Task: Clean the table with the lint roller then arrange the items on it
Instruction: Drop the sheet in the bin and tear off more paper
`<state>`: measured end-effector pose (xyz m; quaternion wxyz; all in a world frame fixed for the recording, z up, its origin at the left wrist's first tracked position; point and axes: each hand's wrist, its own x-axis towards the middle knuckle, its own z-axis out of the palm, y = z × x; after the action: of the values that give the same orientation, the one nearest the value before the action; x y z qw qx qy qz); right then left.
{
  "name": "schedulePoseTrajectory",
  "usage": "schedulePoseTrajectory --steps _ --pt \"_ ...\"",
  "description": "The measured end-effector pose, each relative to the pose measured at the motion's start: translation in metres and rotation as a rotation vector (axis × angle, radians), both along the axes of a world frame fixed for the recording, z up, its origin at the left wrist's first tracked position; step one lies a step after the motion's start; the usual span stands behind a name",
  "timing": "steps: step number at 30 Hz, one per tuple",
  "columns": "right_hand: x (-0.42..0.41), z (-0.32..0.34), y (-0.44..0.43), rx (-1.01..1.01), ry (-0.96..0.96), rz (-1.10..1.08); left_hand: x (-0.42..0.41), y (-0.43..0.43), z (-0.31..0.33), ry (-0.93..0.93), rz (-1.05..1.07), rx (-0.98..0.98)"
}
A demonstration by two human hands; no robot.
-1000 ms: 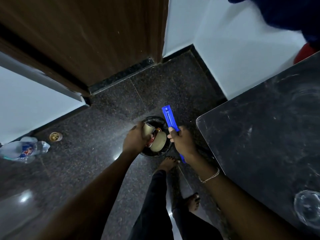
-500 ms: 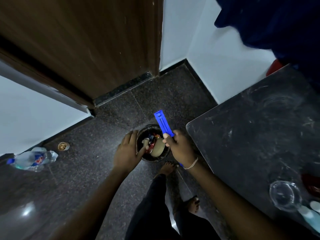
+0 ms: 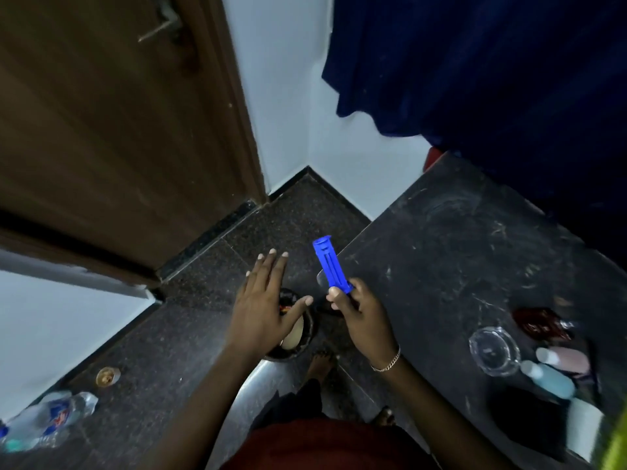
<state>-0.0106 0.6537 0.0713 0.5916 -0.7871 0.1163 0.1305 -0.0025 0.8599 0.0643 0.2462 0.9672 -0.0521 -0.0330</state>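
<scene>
One lint roller (image 3: pixel 330 266): blue, held in the air over the left edge of the worktop (image 3: pixel 458 259), ribbed end pointing up and away.

One right hand (image 3: pixel 363 320): fingers (image 3: pixel 344 305) curled round the roller's lower end, thumb pressed against its side. One chain bracelet (image 3: pixel 386 362) at the wrist.

One left hand (image 3: pixel 263 300): fingers (image 3: pixel 271 269) straight and spread, thumb out to the side, holding nothing, palm down above the bin (image 3: pixel 308 330).

One worktop: dark, scuffed. On its near right part, close together:
- one clear glass dish (image 3: pixel 493 349)
- one dark red packet (image 3: pixel 539 325), beyond the dish
- two small bottles lying side by side just right of the dish: one pink bottle (image 3: pixel 566 359), one pale blue bottle (image 3: pixel 549 379)
- one white thing (image 3: pixel 583 432) at the near edge, too blurred to name

Floor (image 3: pixel 203 317):
- one round bin with rubbish in it, partly hidden by the left hand
- one plastic water bottle (image 3: pixel 47 418) lying on its side at far left
- one small round cup (image 3: pixel 108 376) near that bottle
</scene>
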Motion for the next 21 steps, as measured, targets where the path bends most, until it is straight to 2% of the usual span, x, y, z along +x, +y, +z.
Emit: schedulePoseTrajectory --steps 8,11,21 --pt "-0.017 0.028 -0.072 0.004 -0.090 -0.329 0.048 -0.088 0.036 -0.129 -0.289 -0.044" --pt "-0.028 0.037 -0.101 -0.055 -0.136 -0.439 0.056 -0.128 0.044 -0.137 -0.395 -0.063" --pt "-0.104 0.054 -0.200 -0.197 -0.223 -0.814 0.028 -0.274 0.056 -0.186 -0.802 -0.112"
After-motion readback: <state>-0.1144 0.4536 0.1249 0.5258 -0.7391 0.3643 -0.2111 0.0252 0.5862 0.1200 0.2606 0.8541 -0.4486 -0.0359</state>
